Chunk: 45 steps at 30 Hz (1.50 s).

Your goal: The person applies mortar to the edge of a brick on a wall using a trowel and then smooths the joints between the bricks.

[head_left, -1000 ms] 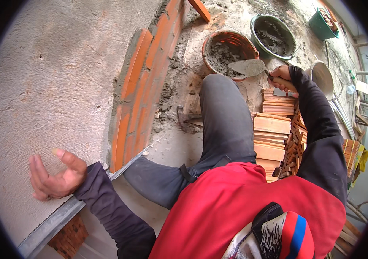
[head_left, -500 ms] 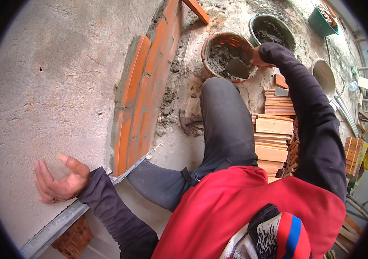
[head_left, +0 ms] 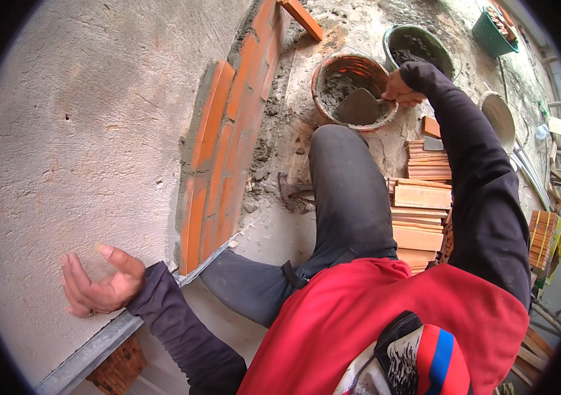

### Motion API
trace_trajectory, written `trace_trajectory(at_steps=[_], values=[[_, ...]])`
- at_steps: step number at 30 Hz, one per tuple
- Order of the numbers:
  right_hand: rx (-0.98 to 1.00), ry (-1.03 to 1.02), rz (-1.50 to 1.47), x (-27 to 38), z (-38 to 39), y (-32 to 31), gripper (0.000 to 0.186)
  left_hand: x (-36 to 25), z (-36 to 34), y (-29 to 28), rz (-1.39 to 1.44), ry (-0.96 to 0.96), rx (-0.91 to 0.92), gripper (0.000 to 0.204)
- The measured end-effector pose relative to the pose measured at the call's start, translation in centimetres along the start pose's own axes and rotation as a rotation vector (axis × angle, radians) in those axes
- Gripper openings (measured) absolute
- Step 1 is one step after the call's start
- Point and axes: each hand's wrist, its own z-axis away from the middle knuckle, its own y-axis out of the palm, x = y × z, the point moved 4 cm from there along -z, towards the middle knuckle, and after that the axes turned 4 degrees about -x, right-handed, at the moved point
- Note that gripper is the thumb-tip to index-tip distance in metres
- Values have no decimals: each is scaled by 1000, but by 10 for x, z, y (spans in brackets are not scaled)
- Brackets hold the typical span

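My right hand (head_left: pixel 404 90) is closed round the handle of a trowel (head_left: pixel 358 107) over an orange bucket (head_left: pixel 318 99). Grey mortar (head_left: pixel 336 85) lies in that bucket, and the trowel's broad blade covers part of it. My left hand (head_left: pixel 104 282) holds nothing; its fingers are curled loosely and stand apart, palm up, beside the rough plastered wall (head_left: pixel 83 164). Past that hand, thin orange brick tiles (head_left: pixel 211 115) are set in courses along the wall, with fresh mortar at their edges.
Stacked brick tiles (head_left: pixel 419 220) stand right of my knee. A green bucket of mortar (head_left: pixel 448 49) and a pale bucket (head_left: pixel 496 122) are beyond. A hammer (head_left: pixel 288 189) lies near the tiled courses. A metal strip (head_left: pixel 93 352) runs along the wall's near edge.
My right hand has raised the trowel slightly, so more of its blade shows above the mortar. My left hand stays open in about the same place by the wall.
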Motion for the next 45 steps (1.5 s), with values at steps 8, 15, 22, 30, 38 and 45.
trace_trajectory(at_steps=[8, 15, 22, 30, 38, 45], values=[[43, -185, -683, -55, 15, 58, 37, 4, 3, 4, 89, -24, 8, 39], [-411, -136, -367, -48, -1, 69, 42, 2, 3, 2, 78, -24, 11, 38], [-776, -178, 357, 0, -50, 62, 41, -1, 3, 5, 100, -31, 25, 37], [-276, -23, 176, 44, 37, 34, 39, 4, 4, 0, 65, -44, 41, 38], [-126, -287, -423, -21, 19, 53, 39, 1, 2, 0, 74, -71, 47, 38], [-110, -489, -1143, -5, 31, 87, 35, -2, -1, -1, 6, 18, 13, 37]])
